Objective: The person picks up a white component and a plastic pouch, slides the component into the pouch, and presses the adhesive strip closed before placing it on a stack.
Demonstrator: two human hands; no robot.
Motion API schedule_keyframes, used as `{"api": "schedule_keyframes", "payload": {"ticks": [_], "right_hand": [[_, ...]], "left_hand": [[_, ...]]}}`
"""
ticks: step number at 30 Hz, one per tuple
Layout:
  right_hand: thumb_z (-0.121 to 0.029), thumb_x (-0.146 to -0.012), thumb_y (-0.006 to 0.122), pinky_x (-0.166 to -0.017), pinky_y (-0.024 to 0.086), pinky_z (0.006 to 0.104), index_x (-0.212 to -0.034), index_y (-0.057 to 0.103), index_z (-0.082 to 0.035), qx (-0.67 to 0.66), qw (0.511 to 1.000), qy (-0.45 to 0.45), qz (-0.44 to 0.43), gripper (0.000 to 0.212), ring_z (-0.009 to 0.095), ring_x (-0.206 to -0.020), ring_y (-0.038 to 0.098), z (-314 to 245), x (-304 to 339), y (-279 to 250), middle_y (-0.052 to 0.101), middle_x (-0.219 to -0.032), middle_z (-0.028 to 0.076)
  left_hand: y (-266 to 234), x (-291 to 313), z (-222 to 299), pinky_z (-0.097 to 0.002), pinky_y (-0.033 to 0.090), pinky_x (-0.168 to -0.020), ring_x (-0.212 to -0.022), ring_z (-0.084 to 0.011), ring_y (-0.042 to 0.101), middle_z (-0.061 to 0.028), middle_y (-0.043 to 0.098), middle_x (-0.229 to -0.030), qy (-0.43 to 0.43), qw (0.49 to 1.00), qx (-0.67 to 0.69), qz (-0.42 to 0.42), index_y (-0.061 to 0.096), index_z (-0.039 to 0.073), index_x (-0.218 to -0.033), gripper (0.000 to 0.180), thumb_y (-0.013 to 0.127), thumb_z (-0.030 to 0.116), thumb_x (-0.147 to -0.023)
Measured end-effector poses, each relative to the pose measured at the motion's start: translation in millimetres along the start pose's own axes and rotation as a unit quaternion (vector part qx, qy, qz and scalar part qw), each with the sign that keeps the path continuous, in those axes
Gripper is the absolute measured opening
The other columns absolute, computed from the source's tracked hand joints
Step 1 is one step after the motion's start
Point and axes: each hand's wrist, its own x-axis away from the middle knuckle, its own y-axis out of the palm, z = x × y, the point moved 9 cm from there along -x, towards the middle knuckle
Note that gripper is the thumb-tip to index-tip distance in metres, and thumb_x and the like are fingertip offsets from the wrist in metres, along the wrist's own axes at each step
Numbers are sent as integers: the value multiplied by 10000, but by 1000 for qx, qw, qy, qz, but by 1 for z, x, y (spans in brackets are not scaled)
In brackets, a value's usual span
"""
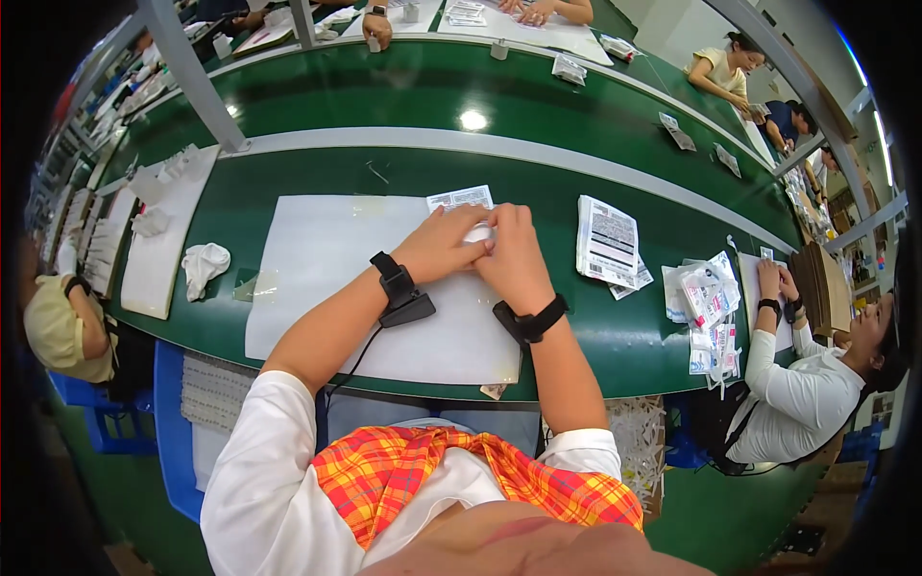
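Observation:
My left hand (pixel 444 244) and my right hand (pixel 511 252) meet over the far part of a white work sheet (pixel 384 317). Their fingers are closed together around a small white object (pixel 477 233), mostly covered, so its kind does not show. Just beyond my fingers lies a flat white printed packet (pixel 459 198), its near part hidden by my left hand. Each wrist wears a black strap with a small black device, and a thin cable runs down from the left one.
Right of the sheet lies a stack of printed white packets (pixel 607 240), then a pile of plastic pouches (pixel 709 298). A crumpled white cloth (pixel 205 269) lies left. A metal rail (pixel 461 142) crosses the green table beyond my hands. A co-worker in white (pixel 807 374) sits at the right.

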Motion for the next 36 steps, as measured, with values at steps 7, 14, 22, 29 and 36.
{"api": "schedule_keyframes", "payload": {"ticks": [7, 14, 22, 29, 36], "right_hand": [[-18, -756, 714, -776, 506, 411, -955, 557, -16, -31, 992, 102, -67, 253, 341, -880, 630, 39, -12, 5, 634, -893, 150], [0, -814, 642, -719, 506, 397, -946, 550, -10, -45, 998, 5, -37, 162, 316, -782, 630, 23, -13, 5, 612, -846, 157], [-25, -891, 619, -720, 503, 298, -997, 527, -38, -431, 897, 103, 8, 141, 162, -835, 616, 50, -19, -13, 592, -908, 40], [-118, -940, 626, -793, 500, 246, -1133, 509, -28, -535, 837, 113, -13, 243, 111, -865, 572, 20, -13, -16, 574, -992, 29], [-248, -992, 627, -724, 506, 231, -1104, 635, -6, -250, 945, 201, -66, 266, 98, -705, 570, 69, -11, 9, 611, -859, 12]], "left_hand": [[0, 9, 11, -585, 349, -1103, -1386, -375, 410, -168, 442, -1498, -17, 991, -127, 44, 454, 75, -1438, 486, 511, 94, -956], [-19, 6, -6, -429, 395, -1108, -1376, -379, 424, -183, 433, -1509, -5, 993, -18, 113, 463, 43, -1432, 561, 560, -20, -883], [-40, -7, -16, -356, 467, -1008, -1215, -265, 577, -163, 601, -1327, 3, 949, 293, 113, 596, 25, -1301, 422, 643, 38, -882], [-38, -2, -34, -295, 518, -835, -951, -129, 649, -83, 710, -1068, -23, 917, 359, 171, 674, 9, -1150, 277, 681, 192, -942], [-15, -8, -40, -263, 501, -742, -839, -76, 607, -39, 709, -949, -79, 858, 459, 217, 671, -36, -1103, 290, 627, 227, -988]]}}
